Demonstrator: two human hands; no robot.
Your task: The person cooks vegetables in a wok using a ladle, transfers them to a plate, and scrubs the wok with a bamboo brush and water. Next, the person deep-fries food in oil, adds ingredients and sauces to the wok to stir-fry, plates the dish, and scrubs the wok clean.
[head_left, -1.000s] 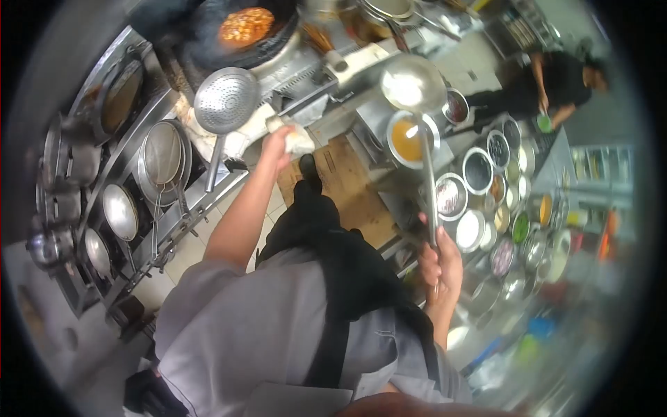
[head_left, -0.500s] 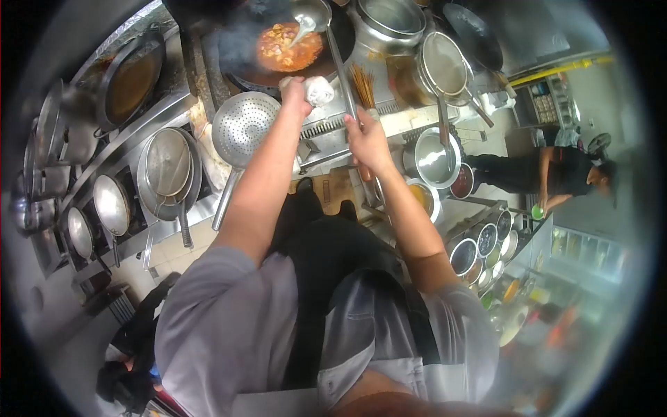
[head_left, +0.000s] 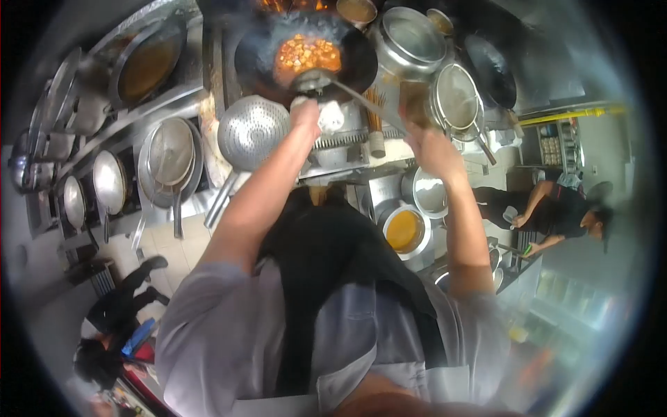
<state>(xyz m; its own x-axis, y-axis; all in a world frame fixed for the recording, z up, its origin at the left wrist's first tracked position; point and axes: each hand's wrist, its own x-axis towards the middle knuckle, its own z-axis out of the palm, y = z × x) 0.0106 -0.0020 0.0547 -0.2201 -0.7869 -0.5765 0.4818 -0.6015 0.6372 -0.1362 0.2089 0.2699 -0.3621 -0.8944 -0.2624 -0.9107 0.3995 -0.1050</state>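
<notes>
A black wok [head_left: 361, 59] at the top of the head view holds chunks of food in red-orange sauce [head_left: 306, 55], with smoke over it. My left hand [head_left: 304, 119] is closed around a bunched white cloth [head_left: 331, 117] at the wok's near rim. The rim under the cloth is hidden. In my right hand [head_left: 434, 151], to the right of the wok, is the handle of a long metal ladle [head_left: 368, 105]. Its bowl hangs over the near side of the wok, close to my left hand. A perforated strainer [head_left: 253, 132] lies just left of my left hand.
A bamboo brush [head_left: 376, 132] stands right of the wok. Beyond it are a large metal pot [head_left: 415, 35] and mesh strainers [head_left: 457, 97]. A pot of orange liquid [head_left: 405, 231] sits below my right forearm. A co-worker [head_left: 556, 212] stands at right, another person [head_left: 118, 313] at lower left.
The ladle bowl has come from the wok's far side to its near side. My right hand has moved right with the handle. Flames now show behind the wok. The view has shifted.
</notes>
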